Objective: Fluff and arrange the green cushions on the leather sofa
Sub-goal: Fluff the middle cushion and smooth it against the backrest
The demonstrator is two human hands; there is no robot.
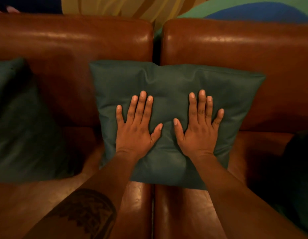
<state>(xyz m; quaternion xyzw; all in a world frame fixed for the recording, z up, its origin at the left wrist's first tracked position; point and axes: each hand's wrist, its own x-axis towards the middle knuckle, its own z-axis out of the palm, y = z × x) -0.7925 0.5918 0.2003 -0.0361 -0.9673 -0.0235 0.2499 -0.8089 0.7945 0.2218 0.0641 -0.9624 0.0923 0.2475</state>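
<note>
A dark green cushion (pixel 170 80) leans against the backrest of the brown leather sofa (pixel 80 40), right over the gap between its two back sections. My left hand (pixel 136 126) lies flat on the cushion's face with fingers straight and spread. My right hand (pixel 199 128) presses flat beside it, fingers also straight. The fabric dents a little between the two palms. A second green cushion (pixel 23 126) leans on the sofa at the left, partly cut off by the frame edge.
A dark shape (pixel 298 169), its nature unclear, lies at the right edge on the seat. Behind the backrest hangs a yellow striped fabric (pixel 123 7), next to green and blue surfaces (pixel 253 11). Bare seat leather (pixel 175 213) shows below the cushion.
</note>
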